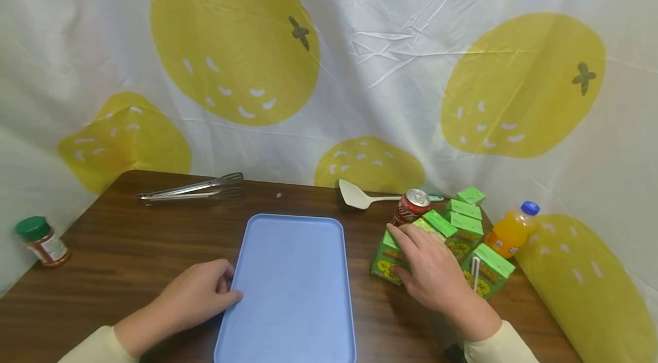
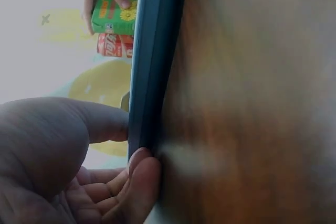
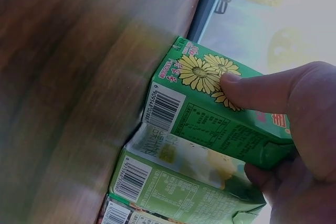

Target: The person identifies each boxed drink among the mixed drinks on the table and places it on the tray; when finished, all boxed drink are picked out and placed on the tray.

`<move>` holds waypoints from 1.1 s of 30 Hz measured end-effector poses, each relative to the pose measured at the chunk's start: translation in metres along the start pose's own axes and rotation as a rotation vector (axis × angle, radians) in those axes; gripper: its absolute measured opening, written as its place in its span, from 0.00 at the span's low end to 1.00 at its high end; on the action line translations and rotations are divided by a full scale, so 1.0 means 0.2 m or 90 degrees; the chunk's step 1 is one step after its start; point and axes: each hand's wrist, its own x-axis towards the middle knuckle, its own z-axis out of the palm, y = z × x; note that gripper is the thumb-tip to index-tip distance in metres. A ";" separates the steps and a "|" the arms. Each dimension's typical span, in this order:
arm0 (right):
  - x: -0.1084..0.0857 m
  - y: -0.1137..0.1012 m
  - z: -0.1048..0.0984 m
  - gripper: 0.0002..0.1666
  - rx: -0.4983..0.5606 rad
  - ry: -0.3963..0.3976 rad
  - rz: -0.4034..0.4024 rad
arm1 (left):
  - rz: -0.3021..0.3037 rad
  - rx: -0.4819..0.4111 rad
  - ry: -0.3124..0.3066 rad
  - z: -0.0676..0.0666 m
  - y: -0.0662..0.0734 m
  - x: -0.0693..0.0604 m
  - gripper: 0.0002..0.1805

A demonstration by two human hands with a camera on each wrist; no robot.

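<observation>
At lower centre, the left hand (image 1: 192,294) pinches a blue tray (image 1: 290,283), ideally steadying it, while at lower right the right hand (image 1: 432,266) grips a green carton (image 1: 384,260), best lifted straight, clear of neighbouring cartons (image 1: 465,225).

The red can (image 1: 406,212) bears white script in the Coca-Cola manner, only partly legible. On the daisy-printed green carton (image 3: 210,114) stand red Chinese characters, too blurred to read surely, and a barcode whose number begins with 6. The lighter green carton (image 3: 184,177) beside it also carries a barcode number starting with 6, plus fine print. Lettering on the green-capped jar's label (image 1: 53,249) is too small to read.
</observation>
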 end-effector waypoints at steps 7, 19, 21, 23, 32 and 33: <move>0.00 -0.02 0.00 0.55 0.012 -0.023 0.027 | -0.032 -0.112 0.004 0.01 -0.02 -0.05 0.25; 0.00 -0.05 -0.01 0.54 0.078 -0.049 0.085 | -0.003 -0.232 -0.001 0.03 -0.07 -0.07 0.27; -0.01 -0.05 -0.01 0.54 0.091 -0.044 0.096 | -0.003 -0.245 -0.007 0.03 -0.08 -0.06 0.27; -0.01 -0.05 -0.01 0.53 0.108 -0.041 0.107 | -0.006 -0.254 -0.013 0.03 -0.09 -0.05 0.27; 0.00 -0.05 0.02 0.48 0.239 -0.063 0.207 | -0.009 -0.264 -0.020 0.03 -0.09 -0.06 0.25; 0.00 -0.05 0.02 0.48 0.252 -0.064 0.223 | -0.010 -0.265 -0.020 0.03 -0.09 -0.05 0.24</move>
